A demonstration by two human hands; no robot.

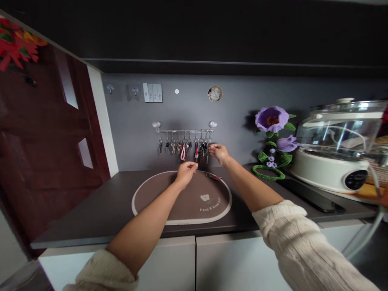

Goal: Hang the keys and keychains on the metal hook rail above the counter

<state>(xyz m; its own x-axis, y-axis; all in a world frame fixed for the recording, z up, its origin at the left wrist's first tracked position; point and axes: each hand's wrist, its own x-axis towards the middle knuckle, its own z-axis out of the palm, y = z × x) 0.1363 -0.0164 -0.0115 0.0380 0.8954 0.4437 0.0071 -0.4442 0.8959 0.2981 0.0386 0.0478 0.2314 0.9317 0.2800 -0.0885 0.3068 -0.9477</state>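
Observation:
A chrome key rack (184,130) hangs on the grey wall with several keys (182,147) dangling from its hooks. My right hand (218,153) reaches up to the rack's right end, its fingers pinched on a key hanging there. My left hand (186,170) hovers lower, just under the middle keys and above the far edge of a brown oval mat (151,202). Its fingers are curled together, and what they hold is too small to make out. A small dark red item (214,176) lies on the mat near my right wrist.
A dark countertop (100,210) runs over white cabinets. A purple fabric flower (272,137) and a white steamer with a clear lid (336,149) stand at the right. A dark red door (45,153) is at the left. Light switches (152,92) sit above the rack.

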